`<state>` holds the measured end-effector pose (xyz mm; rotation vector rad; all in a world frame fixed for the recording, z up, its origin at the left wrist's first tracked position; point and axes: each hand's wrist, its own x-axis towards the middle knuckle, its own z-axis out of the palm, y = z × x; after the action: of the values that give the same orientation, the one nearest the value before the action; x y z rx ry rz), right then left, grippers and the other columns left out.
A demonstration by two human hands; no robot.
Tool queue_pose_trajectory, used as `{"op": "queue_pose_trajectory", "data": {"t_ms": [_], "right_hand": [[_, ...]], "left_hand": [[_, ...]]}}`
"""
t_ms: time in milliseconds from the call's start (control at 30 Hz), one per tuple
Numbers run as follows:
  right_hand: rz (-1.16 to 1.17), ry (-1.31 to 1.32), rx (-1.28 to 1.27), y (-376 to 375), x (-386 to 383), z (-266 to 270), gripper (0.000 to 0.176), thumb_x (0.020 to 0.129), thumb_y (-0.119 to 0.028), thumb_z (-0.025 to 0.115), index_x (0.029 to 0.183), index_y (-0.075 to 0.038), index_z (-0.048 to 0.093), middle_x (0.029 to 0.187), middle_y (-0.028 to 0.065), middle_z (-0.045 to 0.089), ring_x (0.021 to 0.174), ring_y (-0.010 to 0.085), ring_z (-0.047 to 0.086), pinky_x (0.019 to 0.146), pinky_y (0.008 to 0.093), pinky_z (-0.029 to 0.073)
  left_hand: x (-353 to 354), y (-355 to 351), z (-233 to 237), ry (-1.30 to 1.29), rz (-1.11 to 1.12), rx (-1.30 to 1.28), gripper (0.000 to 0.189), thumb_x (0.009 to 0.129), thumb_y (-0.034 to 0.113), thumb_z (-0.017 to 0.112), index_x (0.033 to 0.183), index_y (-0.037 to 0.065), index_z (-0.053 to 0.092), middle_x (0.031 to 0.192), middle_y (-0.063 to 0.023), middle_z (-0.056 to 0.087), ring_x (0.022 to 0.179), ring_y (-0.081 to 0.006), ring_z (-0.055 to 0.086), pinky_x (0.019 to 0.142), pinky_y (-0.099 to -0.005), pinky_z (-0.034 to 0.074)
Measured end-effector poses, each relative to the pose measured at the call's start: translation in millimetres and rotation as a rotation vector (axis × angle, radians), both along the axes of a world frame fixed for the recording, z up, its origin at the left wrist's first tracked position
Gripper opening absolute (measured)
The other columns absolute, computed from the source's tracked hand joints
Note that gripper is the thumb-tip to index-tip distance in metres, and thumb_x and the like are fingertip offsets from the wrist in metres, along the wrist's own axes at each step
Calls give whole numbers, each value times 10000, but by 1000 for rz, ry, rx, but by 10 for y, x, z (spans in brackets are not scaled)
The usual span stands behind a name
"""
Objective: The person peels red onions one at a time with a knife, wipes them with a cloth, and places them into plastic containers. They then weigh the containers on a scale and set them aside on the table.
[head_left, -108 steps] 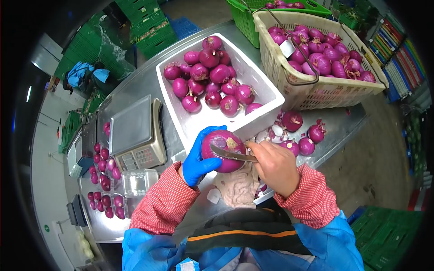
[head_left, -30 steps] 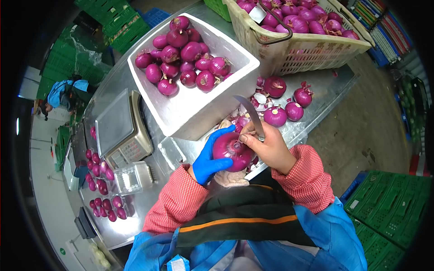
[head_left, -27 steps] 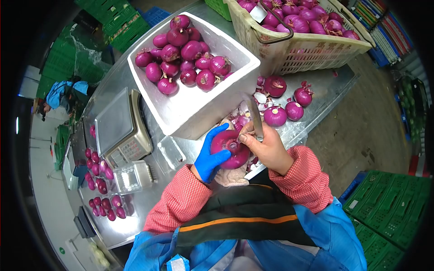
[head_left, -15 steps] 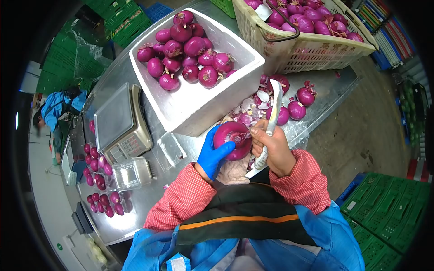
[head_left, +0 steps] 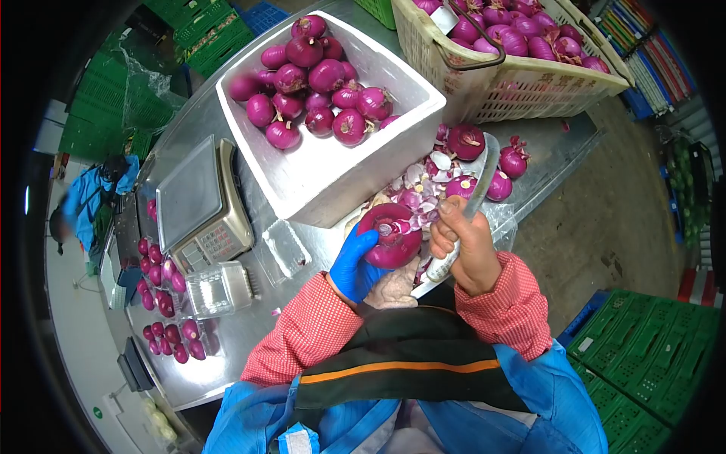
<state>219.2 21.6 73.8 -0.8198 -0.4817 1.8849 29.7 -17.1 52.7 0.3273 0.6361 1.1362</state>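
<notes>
A large red onion (head_left: pixel 395 246) rests in my left hand (head_left: pixel 352 265), which wears a blue glove and curls round its left side. My bare right hand (head_left: pixel 467 246) is closed round the pale handle of a knife (head_left: pixel 484 175), whose blade points up and slightly right. The knife is apart from the onion. Purple and white peelings (head_left: pixel 416 189) lie on the table beyond the onion. Several onions, one of them a whole onion (head_left: pixel 513 159), sit past the blade. A beige cloth (head_left: pixel 395 287) shows below the held onion.
A white foam box (head_left: pixel 340 178) of onions stands ahead, and a yellowish crate (head_left: pixel 522 98) of onions at upper right. A scale (head_left: pixel 204 204), clear trays (head_left: pixel 219 290) and packed onions are left on the metal table (head_left: pixel 197 378). Another person (head_left: pixel 94 197) is far left.
My right hand has moved slightly right, away from the onion, and the knife has tilted further right. The onion has turned a little in my left hand. The other person has shifted.
</notes>
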Motion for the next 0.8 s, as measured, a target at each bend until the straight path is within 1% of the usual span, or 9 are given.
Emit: {"op": "queue_pose_trajectory", "data": {"t_ms": [67,100,200,233,333,367,467,667,800], "right_hand": [[-52,-23,-36,-4,67,15,176,965,-191,608,870,-134,471,607,-52,337,498,66,365,449,228,330],[-100,-18,3,13,143,-45,135,965,-199,609,903,-118,520,615,-45,387,508,63,387,457,223,344],[-10,-621,207,49,317,-207,109,946,-176,625,977,-78,589,665,-35,470,543,90,463,485,250,394],[-157,-1090,745,57,267,-298,214,879,-173,692,1033,-49,611,768,41,580,598,162,568,536,323,463],[-13,-1480,1066,-124,334,-168,255,797,-128,717,1025,-66,622,803,62,601,680,236,626,592,360,493],[70,-1564,1101,-147,339,-96,284,735,-108,721,1004,-86,634,786,68,581,696,261,626,581,363,495],[83,-1622,1229,-162,346,-125,282,719,-117,723,989,-103,644,741,52,532,676,231,615,567,347,492],[50,-1662,1273,-149,348,-190,256,711,-102,709,962,-100,659,735,43,518,644,207,596,546,344,487],[14,-1694,1279,-127,372,-207,293,714,-93,696,1006,-90,666,734,48,512,645,205,595,543,346,487]], "left_hand": [[-43,-17,-18,-34,14,-32,571,897,230,621,1380,1,422,1300,-179,556,1203,-293,569,1051,-423,464],[-79,-22,-33,-62,25,-64,584,896,232,626,1388,2,411,1310,-178,549,1209,-295,564,1055,-426,459],[-178,-1,-87,-71,19,-98,629,885,232,658,1407,7,388,1326,-166,538,1222,-291,554,1067,-427,447],[-199,0,-106,-61,10,-101,645,880,232,670,1412,9,382,1329,-160,536,1225,-288,551,1070,-427,443],[-232,59,-128,65,-3,-5,662,863,218,701,1414,22,390,1318,-144,546,1220,-273,554,1069,-419,443],[-246,67,-118,85,-14,0,660,862,215,704,1413,24,394,1315,-140,549,1219,-269,555,1066,-415,445],[-259,71,-80,127,-41,4,657,858,210,713,1408,28,404,1308,-131,555,1216,-259,557,1059,-407,451],[-268,48,-53,154,-50,-12,670,848,210,727,1406,23,406,1296,-128,565,1207,-255,562,1053,-403,450],[-246,44,-36,217,-75,49,650,845,187,729,1392,18,420,1285,-120,571,1195,-241,565,1051,-390,445]]}}
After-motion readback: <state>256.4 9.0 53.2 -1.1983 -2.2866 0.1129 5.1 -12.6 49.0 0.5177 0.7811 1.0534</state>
